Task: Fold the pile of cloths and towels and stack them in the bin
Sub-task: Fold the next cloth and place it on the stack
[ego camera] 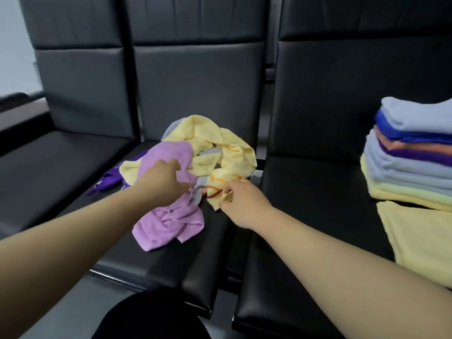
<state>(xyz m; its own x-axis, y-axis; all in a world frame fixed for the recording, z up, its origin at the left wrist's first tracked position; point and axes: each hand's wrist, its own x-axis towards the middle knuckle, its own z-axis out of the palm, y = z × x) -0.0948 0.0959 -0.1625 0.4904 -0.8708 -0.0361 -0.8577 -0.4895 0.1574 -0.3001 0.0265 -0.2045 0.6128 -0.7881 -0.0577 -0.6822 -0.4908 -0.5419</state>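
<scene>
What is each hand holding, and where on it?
Right hand pinches the orange-striped yellow cloth at its near edge. Left hand grips the lilac cloth around its bunched middle.

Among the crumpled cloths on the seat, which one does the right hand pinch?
The yellow cloth with orange lines, at the pile's near right edge; the right hand pinches it. The left hand grips the lilac cloth.
</scene>
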